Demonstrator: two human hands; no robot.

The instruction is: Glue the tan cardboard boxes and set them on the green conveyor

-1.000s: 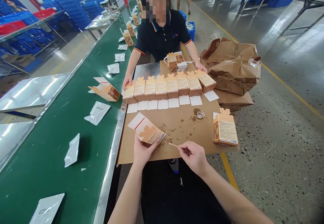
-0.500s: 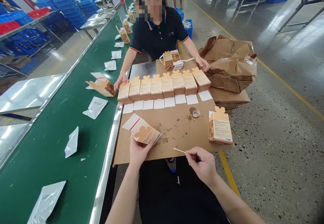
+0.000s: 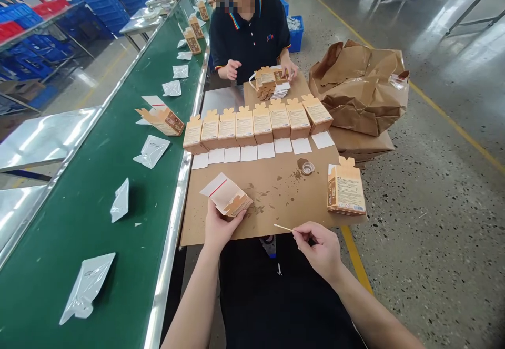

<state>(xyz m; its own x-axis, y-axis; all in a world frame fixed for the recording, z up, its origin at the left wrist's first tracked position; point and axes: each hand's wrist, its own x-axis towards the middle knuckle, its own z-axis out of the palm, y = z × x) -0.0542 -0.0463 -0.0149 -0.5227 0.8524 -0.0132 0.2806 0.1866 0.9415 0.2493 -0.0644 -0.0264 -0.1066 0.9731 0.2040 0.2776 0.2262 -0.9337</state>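
Note:
My left hand (image 3: 221, 228) grips a small printed carton (image 3: 233, 197) by its lower part, tilted above the cardboard sheet, its white flap with a red strip raised. Between the fingers of my right hand (image 3: 319, 245) is a cotton swab (image 3: 283, 227), its tip pointing left. A small clear dish (image 3: 307, 168) stands on the cardboard beyond, with dark wet spots around it. To the right of the dish one carton (image 3: 347, 188) stands upright. Several cartons (image 3: 253, 124) form a row across the cardboard, white flaps lying toward me.
A green conveyor belt (image 3: 130, 154) on the left carries silver pouches (image 3: 152, 151) and an unfolded-top carton (image 3: 163, 119). Across the table a co-worker (image 3: 250, 33) has a hand at a stack of flat cartons (image 3: 270, 83). Crumpled brown paper (image 3: 361, 86) lies at right.
The co-worker's hands have left the row's ends and drawn back toward the carton stack. The carton in my left hand has tilted, showing more inside. Pouches on the belt have shifted away from me.

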